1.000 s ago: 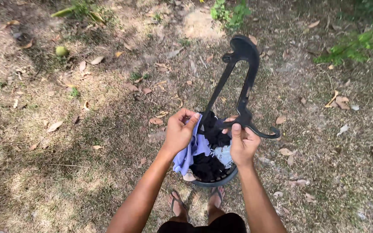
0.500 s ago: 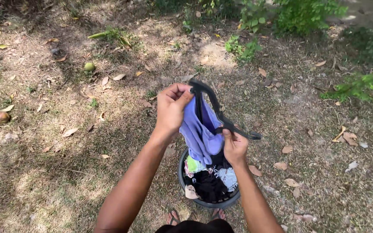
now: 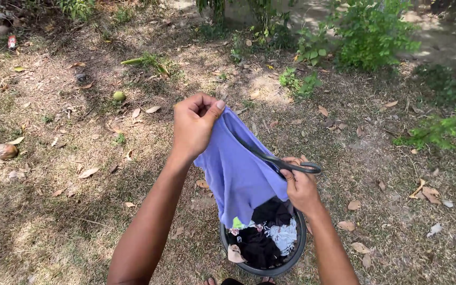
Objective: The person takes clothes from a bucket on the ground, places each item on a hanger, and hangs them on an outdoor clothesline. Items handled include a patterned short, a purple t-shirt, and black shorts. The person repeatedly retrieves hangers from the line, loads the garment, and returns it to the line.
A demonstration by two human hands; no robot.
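My left hand (image 3: 193,126) is raised and pinches the top edge of a lavender-blue garment (image 3: 241,177), which hangs down into a dark round bucket (image 3: 297,252) on the ground. My right hand (image 3: 301,184) grips a black plastic clothes hanger (image 3: 283,162) that runs behind the garment's upper edge. Inside the bucket lie more clothes, black and floral white (image 3: 270,237), partly covered by the hanging garment.
Dry grass and brown fallen leaves cover the ground all around. Green shrubs (image 3: 365,34) grow at the back and right. A small green fruit (image 3: 119,96) lies at the left, and a brown husk (image 3: 5,151) at the far left. My feet show below the bucket.
My left hand has lifted the lavender garment higher out of the bucket, and it now hangs spread out. The hanger has dropped lower in my right hand, beside the garment.
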